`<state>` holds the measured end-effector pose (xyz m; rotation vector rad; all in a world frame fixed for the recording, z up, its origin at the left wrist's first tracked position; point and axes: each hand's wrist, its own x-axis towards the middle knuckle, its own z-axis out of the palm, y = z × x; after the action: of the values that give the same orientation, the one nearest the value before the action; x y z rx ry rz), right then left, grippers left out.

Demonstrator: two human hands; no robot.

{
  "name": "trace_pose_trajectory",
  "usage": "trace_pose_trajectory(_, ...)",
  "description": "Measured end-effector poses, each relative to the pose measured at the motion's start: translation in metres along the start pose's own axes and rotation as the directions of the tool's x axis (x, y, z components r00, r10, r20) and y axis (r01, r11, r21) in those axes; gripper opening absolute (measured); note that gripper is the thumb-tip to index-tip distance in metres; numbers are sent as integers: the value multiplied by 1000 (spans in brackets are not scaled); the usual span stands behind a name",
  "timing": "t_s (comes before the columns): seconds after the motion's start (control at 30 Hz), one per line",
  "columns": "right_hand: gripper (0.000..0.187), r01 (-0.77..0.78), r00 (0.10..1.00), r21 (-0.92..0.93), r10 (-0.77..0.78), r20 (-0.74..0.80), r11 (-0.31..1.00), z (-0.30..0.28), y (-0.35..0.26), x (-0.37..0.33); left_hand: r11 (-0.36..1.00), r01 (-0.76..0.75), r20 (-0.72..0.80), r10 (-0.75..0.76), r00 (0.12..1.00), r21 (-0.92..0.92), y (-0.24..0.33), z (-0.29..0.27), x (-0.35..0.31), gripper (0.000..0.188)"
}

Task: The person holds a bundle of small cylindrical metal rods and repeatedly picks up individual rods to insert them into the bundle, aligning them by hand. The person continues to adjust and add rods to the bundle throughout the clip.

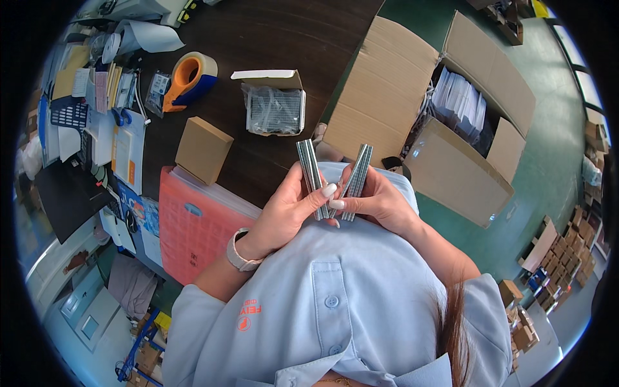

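My left hand (pixel 287 205) is closed around a bundle of long silvery metal strips (pixel 310 169), which look like staple strips. A second, similar bundle of strips (pixel 357 173) is in my right hand (pixel 385 201). Both bundles stand roughly upright in front of my shirt, their upper ends apart and their lower ends close together. My thumbs press on them from the near side and almost meet. On the dark table beyond, a small open white box (pixel 302 115) holds rows of similar grey metal pieces under clear plastic.
A closed brown carton (pixel 203 149) and an orange-and-blue tape dispenser (pixel 186 79) stand on the dark table (pixel 264 39). A pink-red folder (pixel 206 222) lies by my left forearm. To the right, a large open cardboard box (pixel 451 171) contains white papers. Papers and files crowd the far left.
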<state>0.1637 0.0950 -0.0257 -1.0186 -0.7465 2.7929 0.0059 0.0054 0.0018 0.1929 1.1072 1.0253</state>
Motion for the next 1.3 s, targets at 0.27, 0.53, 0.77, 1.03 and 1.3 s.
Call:
trace_pose_trajectory(0.27, 34, -22, 996, -193, 39, 85, 981, 3, 0, 0, 884, -208, -26, 241, 970, 418, -11, -11, 7, 18)
trace_pose_trajectory(0.53, 10, 16, 994, 78, -25, 107, 997, -1, -3, -1, 981, -162, -121, 149, 981, -107, 6, -27, 6, 10)
trace_pose_trajectory(0.77, 24, -12, 996, 111, 2, 87, 994, -3, 1, -7, 970, -190, -118, 173, 978, -152, 1, -22, 5, 9)
trace_pose_trajectory(1.03, 31, 252, 967, -190, -238, 93, 949, 13, -3, -20, 972, -234, -45, 234, 971, 2, 4, -11, -2, 19)
trace_pose_trajectory(1.3, 36, 406, 912, -265, -371, 172, 875, 12, -3, -25, 959, -281, -33, 282, 959, 22, 4, -9, -4, 26)
